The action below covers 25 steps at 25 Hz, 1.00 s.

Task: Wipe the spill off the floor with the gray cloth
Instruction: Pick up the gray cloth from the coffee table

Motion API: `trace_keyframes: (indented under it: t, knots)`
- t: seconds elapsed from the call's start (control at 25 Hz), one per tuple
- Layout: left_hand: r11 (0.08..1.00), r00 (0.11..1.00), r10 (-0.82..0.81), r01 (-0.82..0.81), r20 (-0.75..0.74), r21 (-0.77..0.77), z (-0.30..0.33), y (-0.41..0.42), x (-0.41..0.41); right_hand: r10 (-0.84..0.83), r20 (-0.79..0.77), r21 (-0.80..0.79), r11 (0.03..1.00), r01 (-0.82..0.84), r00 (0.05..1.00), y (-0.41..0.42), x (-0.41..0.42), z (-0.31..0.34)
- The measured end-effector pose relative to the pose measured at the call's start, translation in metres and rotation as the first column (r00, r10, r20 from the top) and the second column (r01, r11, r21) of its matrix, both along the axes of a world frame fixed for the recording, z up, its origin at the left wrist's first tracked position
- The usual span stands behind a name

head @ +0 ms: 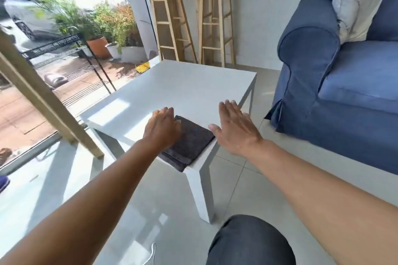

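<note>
A folded gray cloth (189,142) lies on the near corner of a low white table (183,86), one edge hanging slightly over the rim. My left hand (161,127) rests on the cloth's left part, fingers bent down onto it. My right hand (234,127) hovers flat just to the right of the cloth, fingers spread, holding nothing. A faint wet-looking sheen shows on the pale tiled floor (150,228) in front of the table; I cannot tell whether it is the spill or a reflection.
A blue sofa (336,84) with a white cushion (357,2) stands to the right. Two wooden stools (193,26) stand against the far wall. A glass wall is on the left with a wooden beam (43,101) leaning across. My knee (252,243) is low in view.
</note>
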<state>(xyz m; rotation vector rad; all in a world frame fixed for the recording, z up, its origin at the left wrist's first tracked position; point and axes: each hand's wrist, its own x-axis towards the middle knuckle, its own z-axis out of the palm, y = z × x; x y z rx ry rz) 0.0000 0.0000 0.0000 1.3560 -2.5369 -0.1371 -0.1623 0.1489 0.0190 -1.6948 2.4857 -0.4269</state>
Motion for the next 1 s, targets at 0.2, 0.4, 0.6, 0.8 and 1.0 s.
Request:
trace_keyframes:
  t: [0.2, 0.4, 0.6, 0.8, 1.0]
  knots:
    - [0.987, 0.998, 0.069, -0.07, 0.01, 0.144, -0.021, -0.032, 0.009, 0.003, -0.045, 0.056, 0.998, -0.001, 0.999, -0.038, 0.028, -0.036]
    - [0.932, 0.995, 0.082, -0.053, -0.065, 0.36, -0.006, -0.033, 0.002, -0.099, 0.172, 0.062, 0.994, 0.09, 0.98, -0.044, 0.023, -0.032]
    - [0.882, 0.971, -0.008, 0.12, -0.24, 0.455, 0.0, 0.012, -0.021, -0.132, 0.493, -0.066, 0.98, 0.189, 0.86, 0.017, -0.01, -0.019]
    - [0.774, 0.868, -0.148, 0.4, -0.473, 0.492, 0.022, 0.1, -0.092, -0.217, 0.76, -0.146, 0.861, 0.486, 0.612, 0.124, -0.071, -0.007]
    - [0.522, 0.802, -0.238, 0.581, -0.548, 0.624, 0.016, 0.178, -0.173, -0.253, 0.885, -0.123, 0.682, 0.721, 0.391, 0.225, -0.136, -0.021]
